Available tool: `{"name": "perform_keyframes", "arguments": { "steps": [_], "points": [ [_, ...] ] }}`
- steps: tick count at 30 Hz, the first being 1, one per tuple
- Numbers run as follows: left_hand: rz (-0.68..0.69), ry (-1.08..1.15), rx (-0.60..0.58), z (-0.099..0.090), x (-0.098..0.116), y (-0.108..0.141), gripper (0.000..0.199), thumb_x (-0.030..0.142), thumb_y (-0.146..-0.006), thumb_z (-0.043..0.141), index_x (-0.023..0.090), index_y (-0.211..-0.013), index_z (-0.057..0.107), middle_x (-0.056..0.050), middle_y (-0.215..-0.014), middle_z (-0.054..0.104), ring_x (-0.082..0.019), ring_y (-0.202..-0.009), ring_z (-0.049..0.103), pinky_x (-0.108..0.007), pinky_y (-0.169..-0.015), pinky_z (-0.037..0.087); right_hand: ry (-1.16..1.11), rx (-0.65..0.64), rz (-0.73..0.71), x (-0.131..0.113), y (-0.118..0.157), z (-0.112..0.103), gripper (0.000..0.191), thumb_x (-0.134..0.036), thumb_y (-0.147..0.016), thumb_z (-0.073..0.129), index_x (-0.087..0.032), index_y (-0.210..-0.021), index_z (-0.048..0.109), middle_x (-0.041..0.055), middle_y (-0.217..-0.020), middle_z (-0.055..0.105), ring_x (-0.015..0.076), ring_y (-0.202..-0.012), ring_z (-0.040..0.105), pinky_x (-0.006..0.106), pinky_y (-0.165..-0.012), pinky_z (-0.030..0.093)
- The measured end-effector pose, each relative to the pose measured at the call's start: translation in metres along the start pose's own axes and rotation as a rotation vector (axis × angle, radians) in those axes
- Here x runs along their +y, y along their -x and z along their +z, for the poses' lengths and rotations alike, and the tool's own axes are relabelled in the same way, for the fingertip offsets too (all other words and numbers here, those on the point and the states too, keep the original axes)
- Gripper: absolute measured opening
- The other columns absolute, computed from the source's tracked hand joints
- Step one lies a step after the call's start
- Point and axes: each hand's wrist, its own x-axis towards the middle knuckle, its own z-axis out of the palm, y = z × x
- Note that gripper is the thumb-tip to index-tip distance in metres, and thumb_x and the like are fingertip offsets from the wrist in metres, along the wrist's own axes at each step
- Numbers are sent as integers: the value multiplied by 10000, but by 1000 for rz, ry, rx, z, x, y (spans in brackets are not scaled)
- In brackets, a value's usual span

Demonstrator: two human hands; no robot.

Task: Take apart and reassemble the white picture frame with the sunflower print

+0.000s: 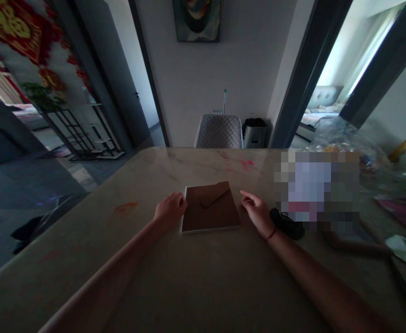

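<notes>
- A pale marble-look table [85, 259] fills the lower view, marked by a reddish stain [126, 208]; beyond it stand a quilted grey chair [219, 132] and, on the far wall, a framed painting [196, 21].
- A brown paper envelope [210, 208], its flap folded in a V, lies flat on a white-edged board [210, 231] between the hands.
- The left hand [170, 208] has its fingers curled together, their tips resting on the envelope's left edge, with no clear pinch.
- The right hand [256, 212] has its fingers loosely extended and close together, just beside the right edge without touching it. A dark cord bracelet [271, 235] circles the wrist.
- A black pouch-like object [286, 226] lies just beyond that hand; a pixelated patch hides what lies next to it.
- Both long edges look within easy reach, so an even, two-sided hold seems the steadiest approach.
</notes>
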Motion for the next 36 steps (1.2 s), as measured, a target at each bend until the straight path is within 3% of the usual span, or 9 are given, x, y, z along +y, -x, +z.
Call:
{"name": "perform_keyframes", "arguments": {
  "steps": [8,17,23,29,36],
  "points": [
    [44,-55,31,3,-5,0,183,279,-844,348,194,-794,502,-37,-900,581,-161,-780,542,-264,-650,375,199,38,-112,-8,9,10,333,-374,-772,461,-161,-966,628,87,-840,666,196,-740,613,337,-715,470],
    [60,-55,51,4,-1,2,177,270,-844,356,196,-772,501,-31,-878,584,-158,-785,542,-259,-651,376,-4,-86,-44,-5,2,7,354,-402,-699,576,-158,-952,607,67,-791,663,186,-727,620,315,-677,485],
    [70,-52,55,5,1,3,177,262,-840,356,194,-771,503,-38,-871,581,-167,-790,542,-267,-659,381,211,28,-82,-10,6,10,396,-389,-675,593,-146,-987,591,57,-789,628,164,-620,578,319,-636,468],
    [84,-46,60,5,1,3,186,260,-845,347,194,-769,503,-43,-868,583,-171,-785,546,-272,-658,383,155,-35,-30,-7,-3,5,356,-368,-651,608,-134,-920,624,54,-711,638,174,-655,600,306,-656,464],
    [115,-32,45,5,1,3,181,263,-846,349,196,-781,504,-41,-873,576,-170,-802,542,-270,-681,385,43,-109,82,-6,-7,3,485,-416,-623,637,-115,-1002,612,30,-656,631,170,-620,588,280,-566,438]
  ]
}}
